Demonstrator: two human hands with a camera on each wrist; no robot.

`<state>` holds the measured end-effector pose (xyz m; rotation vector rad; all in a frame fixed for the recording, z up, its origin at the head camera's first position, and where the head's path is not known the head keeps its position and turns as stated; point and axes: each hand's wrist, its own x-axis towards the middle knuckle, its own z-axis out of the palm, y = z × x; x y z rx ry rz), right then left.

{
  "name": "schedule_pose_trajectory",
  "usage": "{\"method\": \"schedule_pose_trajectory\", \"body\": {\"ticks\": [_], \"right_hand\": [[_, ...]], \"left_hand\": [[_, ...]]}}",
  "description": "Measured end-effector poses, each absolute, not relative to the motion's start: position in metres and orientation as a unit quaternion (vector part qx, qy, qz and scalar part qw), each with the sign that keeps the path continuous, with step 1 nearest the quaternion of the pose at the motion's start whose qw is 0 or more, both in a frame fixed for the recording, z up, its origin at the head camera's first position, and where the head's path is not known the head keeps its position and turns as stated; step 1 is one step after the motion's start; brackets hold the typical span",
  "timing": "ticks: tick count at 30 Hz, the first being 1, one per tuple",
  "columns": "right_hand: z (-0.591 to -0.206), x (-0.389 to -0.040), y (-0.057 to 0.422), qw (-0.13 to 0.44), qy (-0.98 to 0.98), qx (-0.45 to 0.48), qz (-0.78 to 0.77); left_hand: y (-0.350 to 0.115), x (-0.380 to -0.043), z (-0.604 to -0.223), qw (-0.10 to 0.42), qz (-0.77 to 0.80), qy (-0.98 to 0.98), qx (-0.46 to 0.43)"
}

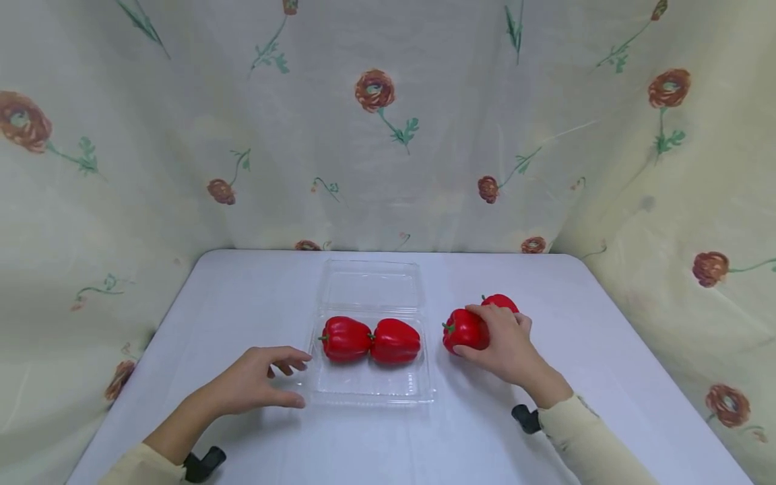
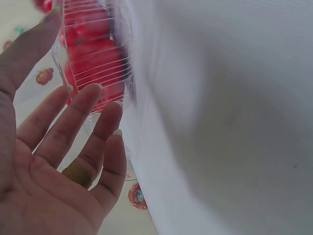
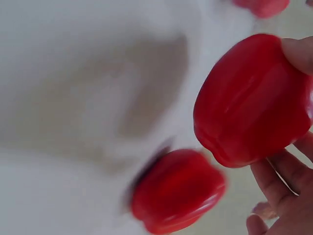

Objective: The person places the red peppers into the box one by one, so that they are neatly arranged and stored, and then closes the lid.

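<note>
My right hand [image 1: 503, 342] grips a red bell pepper [image 1: 463, 330] between thumb and fingers, to the right of a clear plastic clamshell box [image 1: 376, 385]. In the right wrist view the held pepper [image 3: 252, 103] appears above the tabletop. Another red bell pepper [image 1: 500, 300] lies behind that hand, partly hidden by it. Two more peppers, a left one [image 1: 346, 339] and a right one [image 1: 395, 341], sit side by side in the box. Beside the box's left wall, my left hand [image 1: 259, 380] has its fingers spread and holds nothing; whether its fingertips touch the wall, I cannot tell.
The box's lid [image 1: 371, 284] is folded back, away from me. All of this stands on a white table [image 1: 254, 289] with rounded far corners. A flower-printed curtain [image 1: 424, 195] hangs behind the table and along both sides.
</note>
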<state>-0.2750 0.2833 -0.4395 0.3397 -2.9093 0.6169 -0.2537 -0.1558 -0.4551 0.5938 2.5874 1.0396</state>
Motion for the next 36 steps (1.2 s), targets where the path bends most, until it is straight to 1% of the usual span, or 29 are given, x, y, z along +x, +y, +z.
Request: {"method": "schedule_pose_trajectory", "body": {"ticks": [7, 12, 20, 28, 36], "right_hand": [[-0.413, -0.265, 0.245, 0.084, -0.954, 0.179, 0.225], [-0.402, -0.258, 0.218, 0.082, -0.945, 0.215, 0.233], [-0.405, -0.253, 0.180, 0.066, -0.939, 0.245, 0.234], [-0.405, -0.247, 0.154, 0.066, -0.937, 0.266, 0.217], [-0.407, -0.240, 0.130, 0.060, -0.922, 0.316, 0.217]], "left_hand": [[-0.157, -0.253, -0.457, 0.141, 0.372, 0.894, 0.207], [-0.158, -0.253, -0.457, 0.140, 0.372, 0.894, 0.206], [-0.157, -0.252, -0.457, 0.135, 0.375, 0.893, 0.211], [-0.157, -0.251, -0.460, 0.135, 0.382, 0.891, 0.206], [-0.158, -0.250, -0.458, 0.131, 0.388, 0.889, 0.203]]}}
